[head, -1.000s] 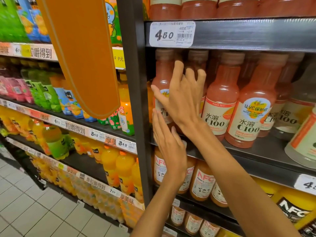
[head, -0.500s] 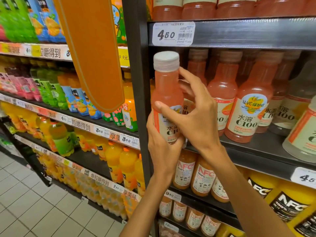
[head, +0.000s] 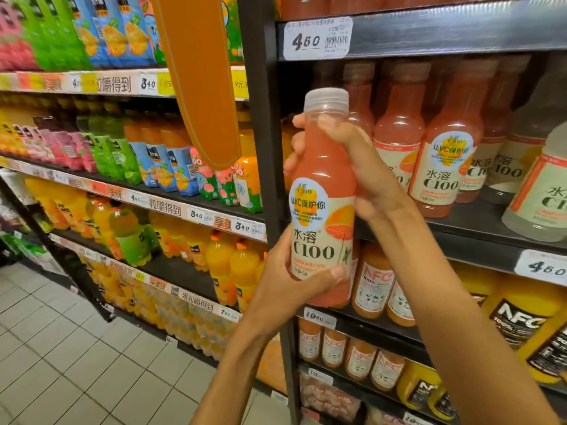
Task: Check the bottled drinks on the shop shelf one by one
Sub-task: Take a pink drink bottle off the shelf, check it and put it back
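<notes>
Both hands grip one pink C100 bottle (head: 322,191), held upright in front of the dark shelf upright (head: 260,148), clear of the shelves. Left hand (head: 288,289) wraps the bottle's base from the left, its thumb lying across the lower edge of the cream label. Right hand (head: 352,167) closes round the shoulder and upper body from the right, fingers curling behind the neck with their tips showing at the left side. The bottle's pale translucent cap (head: 326,101) is on, and the label faces the camera, with a round blue sticker above the printed "C100".

Just behind the right hand, a row of matching pink bottles (head: 445,154) stands on the dark shelf (head: 478,222), with paler bottles (head: 543,191) at the far right. A white price tag (head: 317,38) reading 4.50 hangs on the shelf edge above. Below, orange NFC juice bottles (head: 372,286) fill the next shelf down, beside larger yellow NFC bottles (head: 521,320). To the left, a neighbouring shelf unit holds rows of green, blue, pink and orange drinks (head: 147,157). An orange hanging banner (head: 199,72) droops in front of them, above a pale tiled floor (head: 61,363).
</notes>
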